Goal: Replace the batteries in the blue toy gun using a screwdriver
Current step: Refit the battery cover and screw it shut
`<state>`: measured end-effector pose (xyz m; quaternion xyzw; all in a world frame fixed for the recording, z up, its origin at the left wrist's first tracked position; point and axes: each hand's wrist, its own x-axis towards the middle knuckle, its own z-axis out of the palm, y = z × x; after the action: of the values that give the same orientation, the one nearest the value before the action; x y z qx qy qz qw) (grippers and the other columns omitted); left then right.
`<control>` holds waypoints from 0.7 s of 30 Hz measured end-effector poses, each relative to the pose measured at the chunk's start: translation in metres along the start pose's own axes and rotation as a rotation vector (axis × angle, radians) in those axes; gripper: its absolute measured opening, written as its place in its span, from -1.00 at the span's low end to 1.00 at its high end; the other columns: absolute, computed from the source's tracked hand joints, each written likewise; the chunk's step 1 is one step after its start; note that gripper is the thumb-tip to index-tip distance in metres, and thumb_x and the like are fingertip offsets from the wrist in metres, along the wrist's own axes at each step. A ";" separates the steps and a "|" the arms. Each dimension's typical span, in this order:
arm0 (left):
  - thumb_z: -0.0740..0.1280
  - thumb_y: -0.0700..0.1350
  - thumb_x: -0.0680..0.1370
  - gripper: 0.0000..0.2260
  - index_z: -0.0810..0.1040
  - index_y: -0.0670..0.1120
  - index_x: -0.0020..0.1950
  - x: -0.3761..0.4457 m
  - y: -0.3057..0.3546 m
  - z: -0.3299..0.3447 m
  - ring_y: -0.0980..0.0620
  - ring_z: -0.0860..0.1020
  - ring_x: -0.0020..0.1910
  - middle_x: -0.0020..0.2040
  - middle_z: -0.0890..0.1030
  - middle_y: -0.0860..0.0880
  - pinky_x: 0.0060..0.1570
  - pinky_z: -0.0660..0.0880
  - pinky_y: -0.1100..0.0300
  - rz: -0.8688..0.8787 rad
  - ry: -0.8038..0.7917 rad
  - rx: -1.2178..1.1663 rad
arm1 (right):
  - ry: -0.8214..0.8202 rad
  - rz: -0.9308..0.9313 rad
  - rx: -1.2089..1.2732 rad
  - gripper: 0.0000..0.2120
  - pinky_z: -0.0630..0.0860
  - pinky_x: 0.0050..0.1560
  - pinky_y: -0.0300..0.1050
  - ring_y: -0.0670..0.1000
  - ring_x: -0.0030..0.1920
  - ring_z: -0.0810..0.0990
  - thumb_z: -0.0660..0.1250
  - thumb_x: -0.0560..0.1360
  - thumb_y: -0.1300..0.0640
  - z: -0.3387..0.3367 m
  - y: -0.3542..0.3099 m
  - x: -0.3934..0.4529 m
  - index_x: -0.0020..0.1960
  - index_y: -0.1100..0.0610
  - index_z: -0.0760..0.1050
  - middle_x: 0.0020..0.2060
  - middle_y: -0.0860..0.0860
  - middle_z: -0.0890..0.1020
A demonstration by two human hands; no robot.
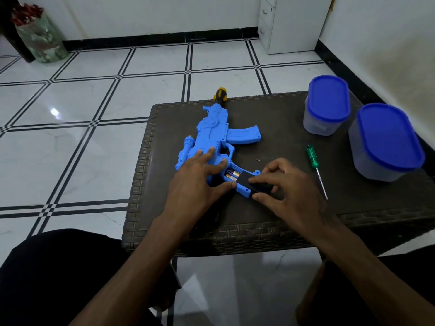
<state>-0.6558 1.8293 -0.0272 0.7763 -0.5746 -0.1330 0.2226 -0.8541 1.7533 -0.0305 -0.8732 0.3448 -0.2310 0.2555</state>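
blue plastic toy gun point(211, 135) lies flat on the dark brown woven-pattern table point(282, 222), toward its left edge, muzzle pointing to the far edge, grip and stock end toward the near edge. battery compartment in the grip is partly uncovered; batteries point(231, 174) with orange-and-dark casings show in the opening. a black rectangular cover point(253, 182) sits over the rear part of the compartment.

left hand point(197, 180) rests spread on the gun body, fingers flat, thumb against the compartment edge; it pins the toy rather than closing around it. right hand point(289, 182) has fingertips and thumb pinched on the black cover.

judgement: the step in hand is the sliding of the cover; whether off or back on cannot be told from this view, nor whether the batteries are old or new.

a small screw point(258, 160) lies loose on the table just beyond the right hand. green-handled screwdriver point(316, 169) lies to the right, untouched. two clear tubs with blue lids point(329, 100) stand near the far right corner.

next move calls for a straight slide along the grip with the left hand bracing; the loose screw must not be knocked off.
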 end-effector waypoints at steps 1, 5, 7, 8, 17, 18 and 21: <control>0.43 0.21 0.42 -0.48 0.49 0.16 0.37 0.000 0.000 0.000 0.06 0.13 0.55 0.54 0.26 0.10 0.48 0.22 0.00 0.001 0.001 0.000 | 0.002 -0.001 0.006 -0.67 0.36 -0.14 -0.57 -0.30 -0.24 0.44 0.57 0.35 0.19 0.001 0.000 0.001 0.10 0.04 0.68 -0.01 -0.05 0.50; 0.44 0.21 0.42 -0.49 0.50 0.17 0.35 0.000 -0.001 0.000 0.08 0.13 0.55 0.53 0.26 0.11 0.47 0.22 0.03 0.002 0.007 -0.008 | -0.020 -0.012 0.031 -0.63 0.36 -0.12 -0.55 -0.36 -0.17 0.41 0.56 0.37 0.16 0.007 -0.001 0.008 0.16 0.04 0.66 0.01 -0.07 0.51; 0.44 0.21 0.42 -0.49 0.51 0.17 0.35 0.000 -0.001 0.001 0.08 0.13 0.55 0.53 0.27 0.11 0.46 0.24 0.00 0.000 0.012 -0.013 | -0.042 -0.034 0.020 -0.63 0.37 -0.12 -0.52 -0.34 -0.13 0.41 0.54 0.39 0.15 0.007 -0.001 0.010 0.19 0.04 0.65 0.03 -0.07 0.51; 0.44 0.21 0.42 -0.49 0.51 0.18 0.35 0.000 -0.001 0.001 0.08 0.14 0.55 0.53 0.27 0.11 0.46 0.24 -0.01 0.000 0.013 -0.012 | -0.057 -0.047 0.011 -0.63 0.38 -0.11 -0.51 -0.32 -0.12 0.42 0.53 0.41 0.16 0.007 -0.001 0.010 0.20 0.05 0.64 0.04 -0.06 0.51; 0.43 0.20 0.43 -0.48 0.48 0.17 0.38 0.000 0.001 0.000 0.08 0.11 0.55 0.54 0.24 0.11 0.47 0.18 0.05 -0.006 -0.006 0.010 | -0.216 -0.070 0.024 -0.56 0.47 -0.01 -0.44 -0.11 -0.18 0.60 0.49 0.43 0.27 -0.010 0.008 0.016 0.29 0.10 0.58 0.17 -0.06 0.48; 0.43 0.20 0.43 -0.48 0.48 0.17 0.38 0.000 0.001 0.000 0.08 0.11 0.55 0.54 0.24 0.11 0.47 0.18 0.05 -0.005 -0.009 0.012 | -0.221 -0.072 0.014 -0.57 0.47 -0.01 -0.42 -0.11 -0.18 0.60 0.49 0.43 0.25 -0.010 0.008 0.017 0.28 0.09 0.59 0.16 -0.05 0.49; 0.43 0.21 0.43 -0.48 0.48 0.17 0.37 -0.001 0.001 0.000 0.08 0.11 0.55 0.54 0.24 0.11 0.47 0.18 0.05 -0.003 -0.007 0.016 | -0.249 -0.087 -0.027 -0.58 0.41 -0.04 -0.44 -0.13 -0.14 0.57 0.48 0.44 0.20 -0.011 0.007 0.021 0.29 0.04 0.58 0.13 -0.07 0.47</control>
<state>-0.6568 1.8296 -0.0267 0.7785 -0.5752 -0.1316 0.2141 -0.8501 1.7308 -0.0210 -0.9126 0.2754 -0.1271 0.2741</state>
